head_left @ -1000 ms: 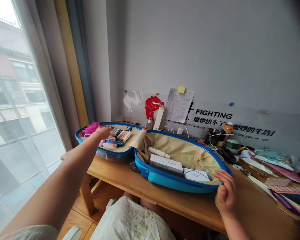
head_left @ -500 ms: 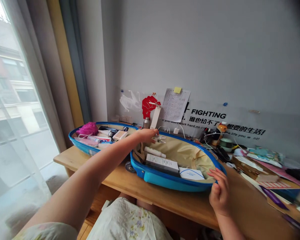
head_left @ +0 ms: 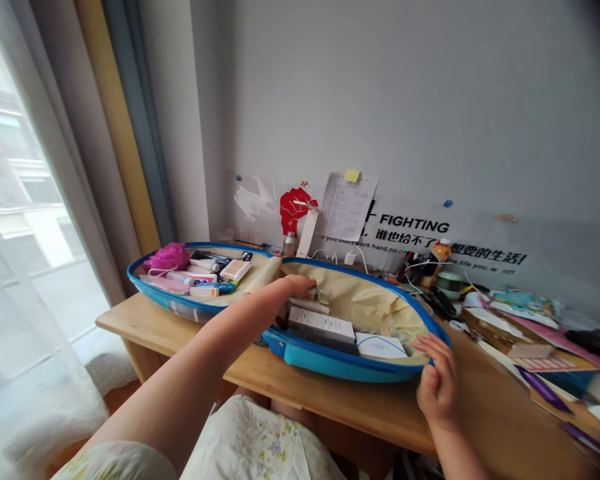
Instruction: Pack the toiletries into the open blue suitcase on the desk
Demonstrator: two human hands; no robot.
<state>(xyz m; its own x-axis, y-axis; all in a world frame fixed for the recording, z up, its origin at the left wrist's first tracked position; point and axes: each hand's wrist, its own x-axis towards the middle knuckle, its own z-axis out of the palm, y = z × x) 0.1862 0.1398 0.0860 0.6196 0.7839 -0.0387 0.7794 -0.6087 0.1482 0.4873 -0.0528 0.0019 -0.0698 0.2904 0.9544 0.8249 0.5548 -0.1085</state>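
An open blue suitcase [head_left: 325,369] with beige lining lies on the wooden desk, its two halves side by side. My left hand [head_left: 299,287] reaches down into the right half, closed on a small clear bottle [head_left: 320,296]. Just below that bottle lies a white tube [head_left: 310,306], partly covered by the hand. Nearer the front rim are a white-and-black box [head_left: 323,325] and a white box with a blue line [head_left: 380,347]. At the right end, my right hand [head_left: 437,383] grips the suitcase rim, fingers over the edge and thumb outside.
The left half holds a magenta mesh bundle [head_left: 167,259], a small carton [head_left: 235,270] and several tubes. Behind stand a metallic bottle [head_left: 289,244] and a white upright device [head_left: 307,232]. Clutter covers the desk's right side, including an orange-topped bottle [head_left: 439,257] and a purple item [head_left: 543,389].
My left hand has lowered from above the back rim into the right half with the clear bottle. My right hand stays on the rim. The view has shifted slightly.
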